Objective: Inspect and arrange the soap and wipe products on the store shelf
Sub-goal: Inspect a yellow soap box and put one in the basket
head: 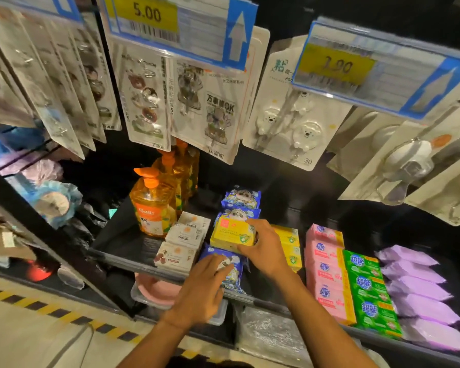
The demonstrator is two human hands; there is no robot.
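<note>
Here, a yellow soap box is gripped at its right end by the curled fingers of the right hand, to the right of the orange soap bottle. A blue wipes pack, lower right of that bottle, is pressed under the straight, relaxed fingers of the left hand.

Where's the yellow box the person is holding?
Mid-shelf in the head view: the right hand grips the yellow box above a blue wipe pack, white soap boxes left of it, a yellow stack right.
</note>
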